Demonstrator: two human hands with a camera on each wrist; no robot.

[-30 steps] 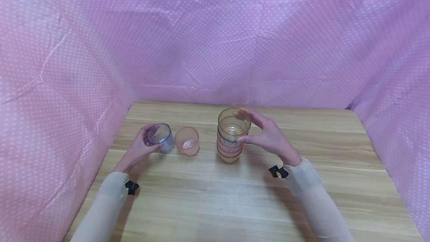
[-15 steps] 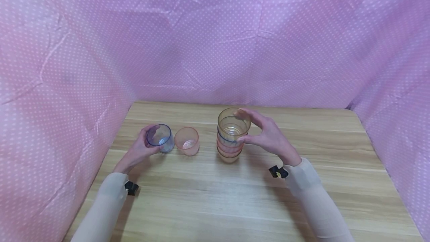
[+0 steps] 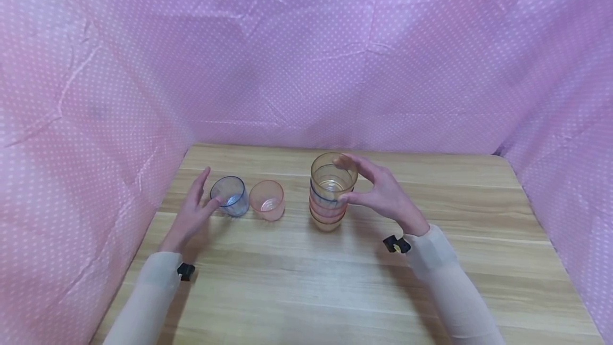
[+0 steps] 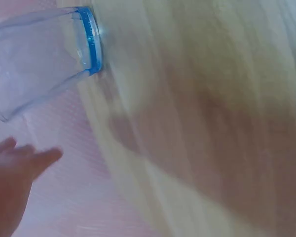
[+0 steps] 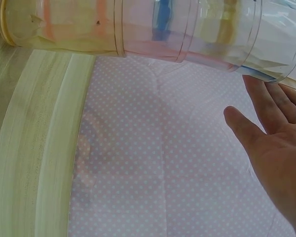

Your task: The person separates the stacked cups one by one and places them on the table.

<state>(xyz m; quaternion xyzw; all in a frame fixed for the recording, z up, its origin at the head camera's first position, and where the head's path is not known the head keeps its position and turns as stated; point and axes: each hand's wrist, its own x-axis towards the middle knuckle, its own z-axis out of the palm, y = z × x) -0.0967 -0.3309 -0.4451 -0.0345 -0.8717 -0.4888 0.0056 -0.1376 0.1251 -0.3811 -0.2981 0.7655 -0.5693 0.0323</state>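
Near the table's left side my left hand [image 3: 189, 214] is open, its fingers spread and straight. Just to its right a clear blue cup [image 3: 234, 204] stands upright; the left wrist view shows the hand apart from this cup [image 4: 34, 57]. A clear pink cup [image 3: 268, 209] stands right beside the blue one. My right hand [image 3: 383, 193] is at the top of a stack of yellow, pink and blue clear cups [image 3: 328, 212]. Its fingers [image 5: 269, 101] reach behind the stack's upper part, while the right wrist view shows the thumb away from the plastic.
All the cups stand on a light wooden table [image 3: 306, 281]. A pink polka-dot curtain [image 3: 306, 68] surrounds its back and sides. Small black devices are strapped at both sleeve cuffs.
My left hand has let go of the blue cup and moved left, its fingers straightening. The blue cup stays standing beside the pink one. My right hand and the stack have barely moved.
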